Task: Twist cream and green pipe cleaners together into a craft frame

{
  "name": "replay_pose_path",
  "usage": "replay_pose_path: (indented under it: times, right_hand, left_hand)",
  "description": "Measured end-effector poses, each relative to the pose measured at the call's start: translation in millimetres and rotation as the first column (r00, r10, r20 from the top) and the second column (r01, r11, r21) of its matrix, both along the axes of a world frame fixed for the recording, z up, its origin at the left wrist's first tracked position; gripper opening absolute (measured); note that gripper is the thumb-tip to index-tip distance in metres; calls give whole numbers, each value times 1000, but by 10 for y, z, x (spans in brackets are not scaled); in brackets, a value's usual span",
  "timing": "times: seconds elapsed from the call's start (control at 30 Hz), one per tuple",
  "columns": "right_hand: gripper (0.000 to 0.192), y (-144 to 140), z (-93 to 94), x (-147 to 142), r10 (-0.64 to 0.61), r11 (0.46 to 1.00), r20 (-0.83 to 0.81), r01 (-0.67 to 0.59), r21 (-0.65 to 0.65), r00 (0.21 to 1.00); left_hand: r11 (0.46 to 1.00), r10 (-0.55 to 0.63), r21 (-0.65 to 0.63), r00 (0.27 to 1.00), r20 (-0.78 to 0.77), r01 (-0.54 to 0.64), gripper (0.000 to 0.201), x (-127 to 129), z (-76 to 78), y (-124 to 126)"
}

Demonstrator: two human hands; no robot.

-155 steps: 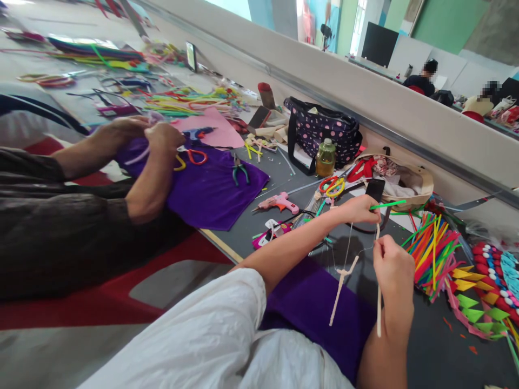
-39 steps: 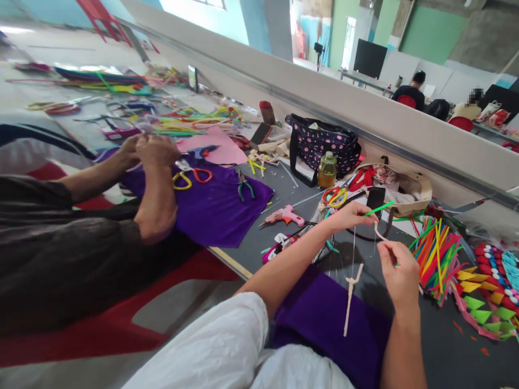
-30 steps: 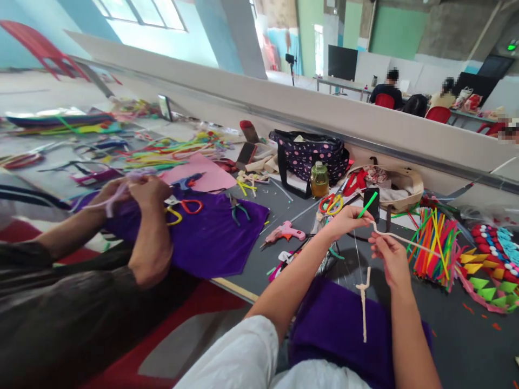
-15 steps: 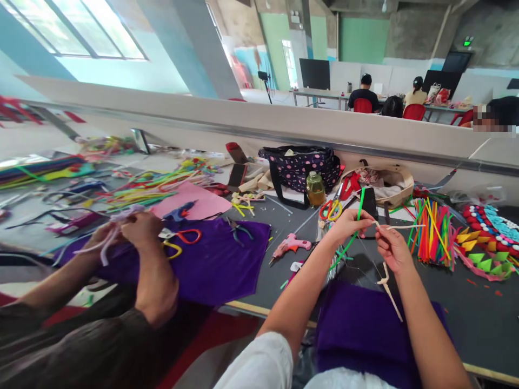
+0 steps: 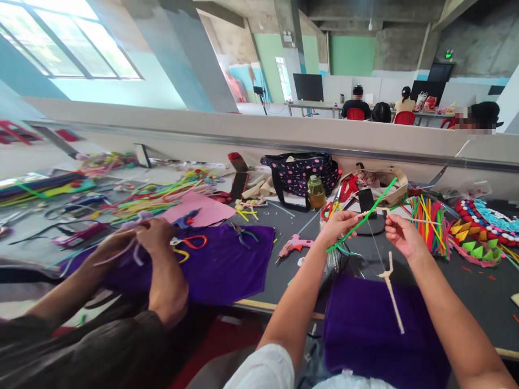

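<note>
My left hand pinches one end of a cream pipe cleaner. A bright green stem slants up to the right through the same fingers. On the other side my right hand is closed on the cream pipe cleaner, whose straight tail sticks out to the right. Below the hands, a forked cream piece hangs by a thin line above folded purple cloth. What joins the green stem to the left fingers is partly hidden.
Left of me a co-worker's hands work a pale lilac strip over purple cloth. Around lie a pink glue gun, pliers, scissors, a bottle, a dotted bag and a colourful stem bundle.
My hands have drawn apart, with the cream pipe cleaner now stretched between them. The green stem has tipped from steep to slanting right. The forked piece has swung slightly.
</note>
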State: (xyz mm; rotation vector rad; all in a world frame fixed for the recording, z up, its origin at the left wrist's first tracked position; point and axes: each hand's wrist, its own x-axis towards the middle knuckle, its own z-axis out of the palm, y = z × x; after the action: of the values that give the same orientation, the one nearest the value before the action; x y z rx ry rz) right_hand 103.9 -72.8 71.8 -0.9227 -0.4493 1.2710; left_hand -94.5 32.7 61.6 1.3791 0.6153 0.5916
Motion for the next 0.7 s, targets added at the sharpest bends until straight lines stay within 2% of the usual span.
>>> replay_pose_path:
  times: [0.07, 0.1, 0.13, 0.23, 0.33, 0.37, 0.4, 0.43, 0.5, 0.53, 0.63, 0.7]
  right_hand:
    - [25, -58, -232, -12, -113, 993, 82, 117, -36, 990]
    - [26, -85, -364, -13, -139, 988, 92, 144, -49, 986]
    - [26, -107, -497, -10, -163, 984, 97, 169, -58, 982]
    - [27, -133, -832, 28, -209, 974, 110, 217, -70, 972]
    - [28, -97, -1021, 92, -192, 979, 130, 199, -48, 973]
    - [29, -77, -1057, 115, -178, 982, 139, 184, -33, 974]
    - [30, -57, -1086, 137, -164, 986, 149, 168, -14, 975]
    - [30, -38, -1110, 157, -154, 988, 161, 155, 5, 975]
    - [32, -9, -1152, 190, -138, 990, 186, 133, 40, 973]
    - [33, -1, -1170, 203, -133, 991, 200, 125, 54, 971]
    - [32, -4, -1198, 217, -132, 990, 261, 114, 85, 956]
    - [30, -20, -1182, 206, -161, 985, 329, 133, 106, 931]
  left_hand:
    - [999, 17, -32, 999, -29, -17, 45, 45, -152, 10]
    - [997, 68, -36, 996, -55, -70, 41, 70, -235, 8]
    - [981, 192, -16, 979, -73, -193, 36, 94, -315, -3]
    - [913, 406, 55, 913, -49, -403, 23, 158, -504, -105]
    - [830, 542, 146, 840, 25, -539, 24, 241, -611, -309]
    - [802, 554, 233, 831, 50, -549, 21, 289, -642, -386]
    - [801, 541, 270, 839, 55, -534, 18, 350, -675, -460]
    - [846, 478, 246, 877, 39, -472, 17, 425, -711, -526]
    - [932, 347, 95, 937, 40, -349, 25, 604, -786, -614]
    - [948, 315, 29, 947, 53, -317, 29, 698, -821, -634]
    - [948, 309, -110, 946, 104, -297, 37, 940, -881, -625]
    - [953, 267, -194, 948, 173, -233, 39, 1041, -877, -602]
